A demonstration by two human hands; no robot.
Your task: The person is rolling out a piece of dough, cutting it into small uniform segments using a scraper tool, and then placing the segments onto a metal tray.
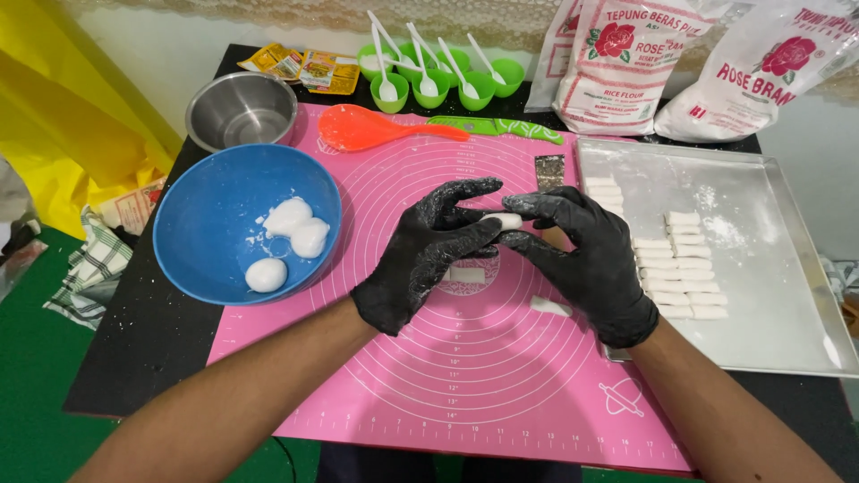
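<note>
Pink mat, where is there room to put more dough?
Bare mat lies near you, below both hands, and between the orange spoon and the hands. The tray is bare right of its dough rows. The back edge is crowded with green cups.

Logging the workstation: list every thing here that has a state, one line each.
left hand: gloved, floury, pinching the dough piece
right hand: gloved, pinching the same piece
dough piece: held between both hands, above the mat
blue bowl: holds three dough lumps
steel bowl: empty
tray: floured, rows of shaped pieces on it
green cups: upright, white spoons in them
flour bags: standing at the back
mat: flat, two loose pieces on it
</note>
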